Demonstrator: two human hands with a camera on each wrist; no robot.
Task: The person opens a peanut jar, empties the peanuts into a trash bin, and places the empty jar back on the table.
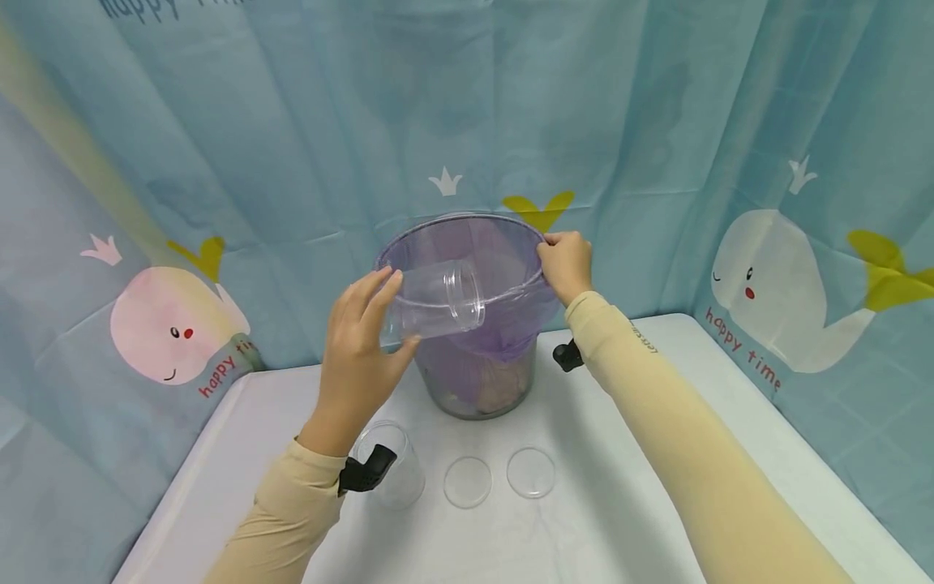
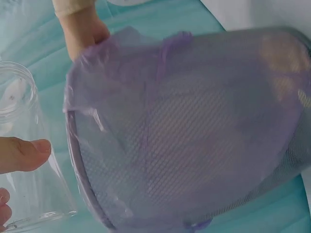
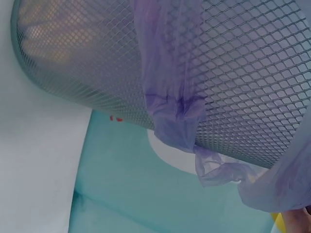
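Note:
In the head view my left hand [image 1: 357, 349] holds a clear plastic jar [image 1: 434, 302] on its side, thumb below and fingers above. The jar's open mouth points right and overlaps the near rim of a mesh wastebasket [image 1: 445, 389]. A purple plastic bag [image 1: 511, 324] lines the basket and folds down over its outside. My right hand [image 1: 567, 264] grips the basket's right rim together with the bag. In the left wrist view the jar [image 2: 46, 189] looks see-through, with no contents showing. The right wrist view shows the bag's bunched edge [image 3: 177, 114] against the mesh.
A second clear jar [image 1: 401, 478] stands on the white table [image 1: 613, 519], partly behind my left wrist. Two clear round lids [image 1: 468, 483] lie flat in front of the basket. A blue curtain [image 1: 321, 146] hangs behind and on both sides. Pale crumpled matter shows low in the basket.

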